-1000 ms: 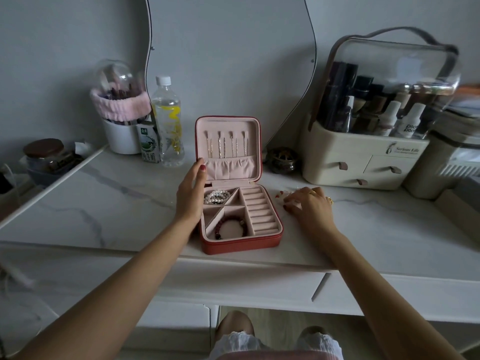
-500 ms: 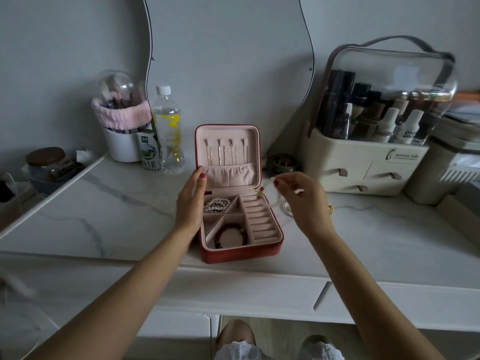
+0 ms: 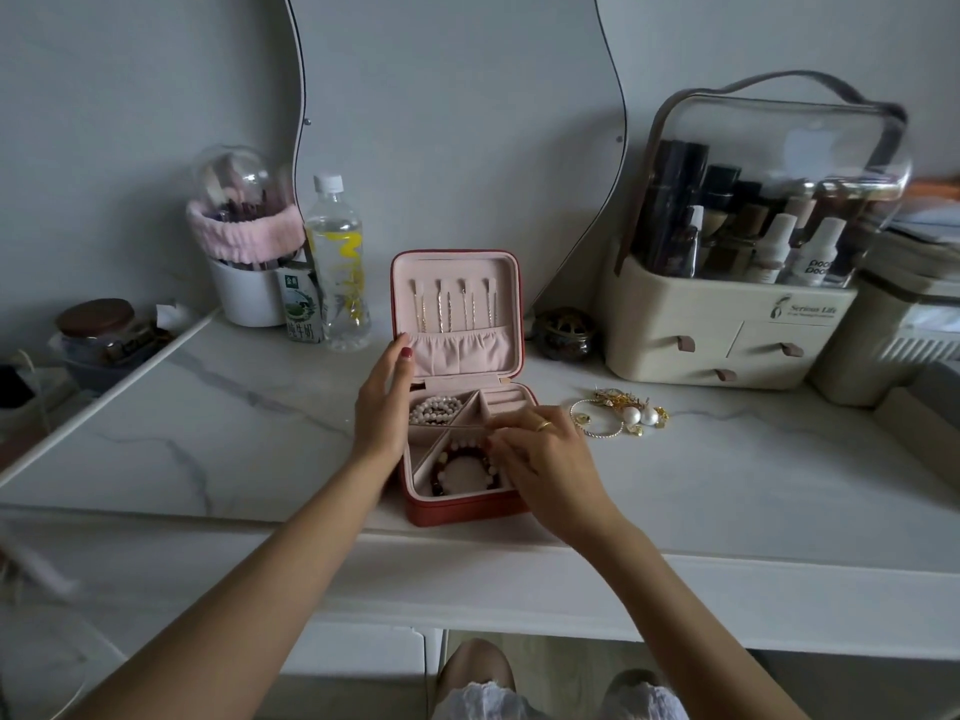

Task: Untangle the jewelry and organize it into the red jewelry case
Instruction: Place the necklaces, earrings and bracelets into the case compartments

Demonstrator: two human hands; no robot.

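1. Knees in white lace-edged cloth show at the bottom edge, below the front of the white marble bench.
2. Right hand reaches over the right half of the red jewelry case; its fingers are bent, and the tips meet at a string of pale beads on the divider above the near compartment. It seems to pinch those beads, though the grip is partly hidden by the hand itself. A gold ring sits on one finger.
3. Left hand lies flat against the case's left wall, fingers straight, the red-nailed thumb touching the lower edge of the open lid; its grip is wide and holds nothing.
4. Inside the case, a dark red bead bracelet lies in the near compartment and a white pearl bracelet in the far left one; ring rolls fill the far right.
5. Gold chains hang on hooks in the upright pink lid, above a gathered pocket.
6. Right of the case, apart from it, a tangle of jewelry rests on the bench: a thin bangle, gold pieces, two pearls.
7. Farther back stand a cream cosmetics organizer with a clear dome, a water bottle, a white brush holder and a wavy mirror.
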